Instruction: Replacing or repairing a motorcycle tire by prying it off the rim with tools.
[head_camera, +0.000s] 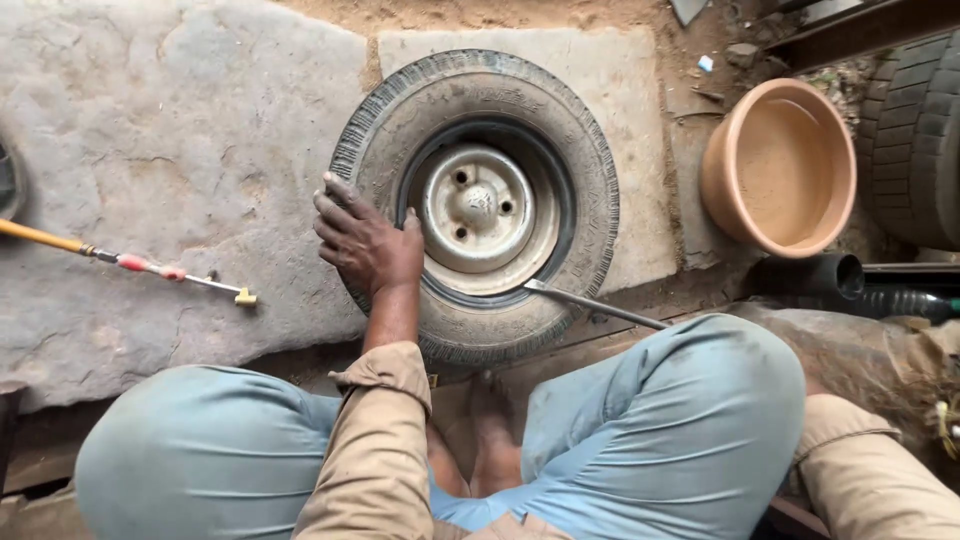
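Worn tyre (475, 205) w/ rusty rim flat on stone; left hand (367, 243) fingers spread on sidewall.

No packages, labels, signs or screens show anywhere in this view. The one doubtful thing is a small pale scrap (706, 63) on the dirt at the top, too small to identify.

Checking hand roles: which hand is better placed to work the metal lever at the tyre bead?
Right, probably. The left hand lies flat on the worn black rubber tyre, far from the grey metal lever bar, which runs toward the right side. The right hand itself is out of view.
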